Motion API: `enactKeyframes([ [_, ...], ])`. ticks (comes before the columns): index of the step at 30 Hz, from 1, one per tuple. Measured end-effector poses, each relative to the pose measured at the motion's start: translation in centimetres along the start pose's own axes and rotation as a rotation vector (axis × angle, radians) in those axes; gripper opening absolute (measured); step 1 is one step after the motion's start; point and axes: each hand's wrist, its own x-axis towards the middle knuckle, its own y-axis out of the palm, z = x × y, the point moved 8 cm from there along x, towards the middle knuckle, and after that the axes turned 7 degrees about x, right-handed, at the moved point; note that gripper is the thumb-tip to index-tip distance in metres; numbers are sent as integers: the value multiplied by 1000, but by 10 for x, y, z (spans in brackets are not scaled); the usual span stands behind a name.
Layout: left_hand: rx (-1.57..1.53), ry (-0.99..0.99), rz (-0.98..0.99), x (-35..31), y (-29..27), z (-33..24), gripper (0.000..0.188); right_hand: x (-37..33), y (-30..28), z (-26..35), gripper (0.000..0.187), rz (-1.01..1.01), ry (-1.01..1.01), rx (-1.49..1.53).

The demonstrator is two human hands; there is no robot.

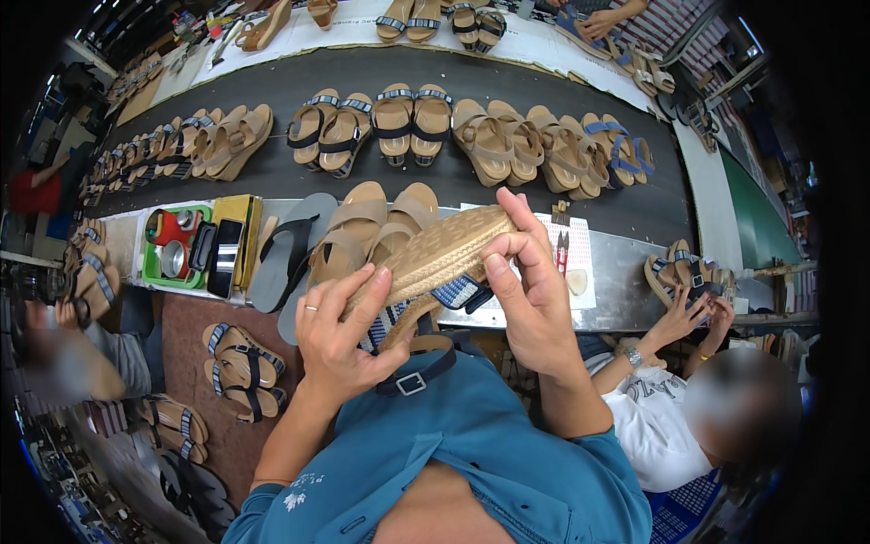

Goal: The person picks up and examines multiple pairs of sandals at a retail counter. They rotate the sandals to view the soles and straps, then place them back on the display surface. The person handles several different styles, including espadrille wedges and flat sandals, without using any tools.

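Between my hands a wedge sandal (444, 249) is turned with its patterned tan sole up and its braided side edge toward me. Blue-and-white woven straps and a dark buckled ankle strap hang below it. My left hand (340, 331) grips the end at the left, fingers on the edge. At the other end my right hand (530, 281) holds on, its thumb against the braided side and fingers round the tip. Just beyond lies a pair of beige-strapped sandals (362, 213), partly hidden by the held one.
Rows of sandals (412, 122) stand on a black conveyor belt (258, 86). Left on the bench are a green tray (154, 267) with red and metal containers, a phone (225, 258) and grey flip-flops (292, 249). Red-handled snips (562, 249) lie right. Co-workers sit on both sides; one handles a sandal (680, 272).
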Motion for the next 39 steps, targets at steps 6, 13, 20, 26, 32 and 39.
enactKeyframes([
  [6, 17, 2, -15, -5, -2, 4, 72, -1, 12, -12, 19, -102, -60, -89],
  [13, -5, -27, 22, -7, 0, 10, 70, 10, 13, -34, 50, -112, 140, 85],
  [20, -31, -136, 54, -30, 1, 43, 76, 27, 22, -71, 46, -81, 214, 373],
  [26, -73, -307, 37, -38, -12, 70, 82, 47, -84, -208, 23, -283, 13, -617],
  [32, -31, -286, 71, -39, -17, 70, 84, 63, -43, -286, 22, 129, 138, -785],
  [39, 3, -289, 78, -46, -20, 75, 84, 86, -13, -312, 21, 259, 158, -892],
])
